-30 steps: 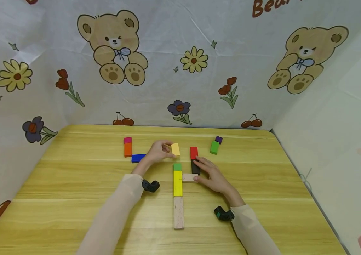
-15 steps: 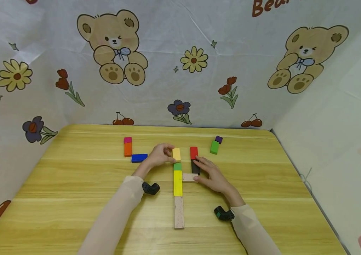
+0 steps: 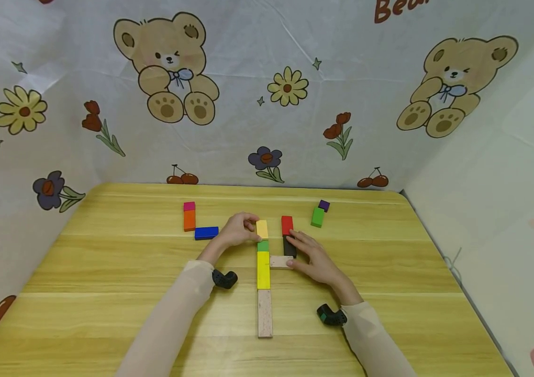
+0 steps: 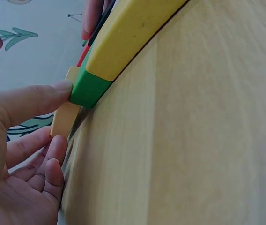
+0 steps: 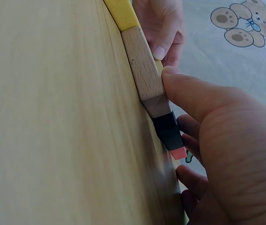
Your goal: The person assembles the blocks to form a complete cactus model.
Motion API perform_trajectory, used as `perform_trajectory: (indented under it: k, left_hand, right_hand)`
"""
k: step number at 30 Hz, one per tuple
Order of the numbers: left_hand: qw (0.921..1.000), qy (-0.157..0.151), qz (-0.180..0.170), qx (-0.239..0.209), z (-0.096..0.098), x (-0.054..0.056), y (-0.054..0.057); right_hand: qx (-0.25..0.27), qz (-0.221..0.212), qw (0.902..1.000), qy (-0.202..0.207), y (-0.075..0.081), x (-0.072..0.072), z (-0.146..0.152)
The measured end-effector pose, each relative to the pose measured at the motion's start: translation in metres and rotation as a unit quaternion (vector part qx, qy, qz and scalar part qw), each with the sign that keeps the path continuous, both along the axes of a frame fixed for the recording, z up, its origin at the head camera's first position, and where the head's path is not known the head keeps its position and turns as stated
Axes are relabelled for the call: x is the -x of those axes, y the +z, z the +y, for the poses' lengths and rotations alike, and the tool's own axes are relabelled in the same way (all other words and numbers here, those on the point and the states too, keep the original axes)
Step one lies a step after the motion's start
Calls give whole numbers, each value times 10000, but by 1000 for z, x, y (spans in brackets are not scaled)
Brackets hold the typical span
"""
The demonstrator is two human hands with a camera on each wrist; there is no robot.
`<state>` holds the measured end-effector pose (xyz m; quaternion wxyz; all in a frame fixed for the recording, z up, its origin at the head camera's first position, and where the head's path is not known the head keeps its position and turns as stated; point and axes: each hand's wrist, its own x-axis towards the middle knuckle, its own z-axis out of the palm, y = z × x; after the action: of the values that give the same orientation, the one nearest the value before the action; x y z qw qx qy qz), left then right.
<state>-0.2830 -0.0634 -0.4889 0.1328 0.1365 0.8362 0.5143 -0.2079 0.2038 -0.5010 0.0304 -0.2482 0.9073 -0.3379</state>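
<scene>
My left hand (image 3: 237,230) pinches a pale yellow block (image 3: 262,229) between thumb and fingers, at the far end of a green block (image 3: 263,246). In the left wrist view the thumb overlaps the join of these two blocks. The green block continues a row with a bright yellow block (image 3: 263,270) and a plain wooden block (image 3: 265,313). A shorter wooden block (image 3: 280,262) sticks out sideways from the yellow one. My right hand (image 3: 313,259) rests its thumb on that short block's end; its loosely bent fingers lie beside a black block (image 5: 167,130) and a red block (image 3: 287,225).
At the back left of the wooden table (image 3: 107,293) lie a pink block (image 3: 189,206), an orange block (image 3: 189,220) and a blue block (image 3: 206,233). A green block (image 3: 317,217) and a purple block (image 3: 324,206) lie at the back right. A printed cloth (image 3: 243,42) hangs behind.
My left hand has brought the pale yellow block slightly right and toward me, down to the green block's end. The right hand stays in place.
</scene>
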Motion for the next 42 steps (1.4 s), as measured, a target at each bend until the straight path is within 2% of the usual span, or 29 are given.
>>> perform_trajectory:
  k: [27,42]
  left_hand:
    - [9997,-94,63,205,0,3,-3]
    - [9996,-161,97,226,0,2,-1]
  right_hand:
    - [-14,-41,10000,-11,0,1,0]
    - [-21,-55,10000,-36,0,1,0]
